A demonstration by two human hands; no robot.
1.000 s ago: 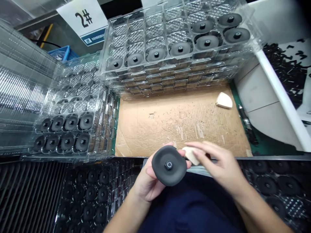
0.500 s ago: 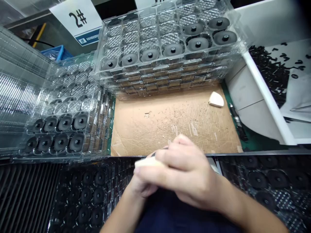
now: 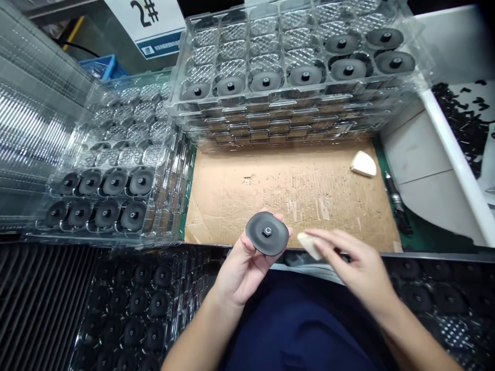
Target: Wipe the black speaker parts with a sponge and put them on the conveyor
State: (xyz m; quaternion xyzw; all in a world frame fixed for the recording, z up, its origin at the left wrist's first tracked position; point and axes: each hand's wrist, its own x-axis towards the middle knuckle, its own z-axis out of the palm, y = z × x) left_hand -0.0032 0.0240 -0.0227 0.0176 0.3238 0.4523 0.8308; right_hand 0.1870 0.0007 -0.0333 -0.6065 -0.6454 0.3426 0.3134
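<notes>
A dark grey, rounded disc [image 3: 257,232] with a small raised hub in its middle faces up in my left hand [image 3: 247,273], whose fingers grip its underside and edge. To its right, my right hand [image 3: 356,265] pinches a small cream-coloured sponge wedge [image 3: 309,245] between thumb and fingers. The wedge and the disc are apart. Both hands are over the near edge of a worn cardboard sheet [image 3: 224,201]. A second cream wedge [image 3: 363,164] lies at the sheet's right side.
Stacked clear plastic trays [image 3: 270,111] stand behind the cardboard, with similar discs in some pockets. Another tray stack [image 3: 154,206] is on the left. At right, a pen [image 3: 394,198] lies beside a white bin [image 3: 456,154] of small black parts. Darker trays [image 3: 131,309] sit below the bench edge.
My hands have separated, my right hand moving right with the sponge wedge. The disc, mostly covered before, now shows in my left hand. The whole view has shifted slightly.
</notes>
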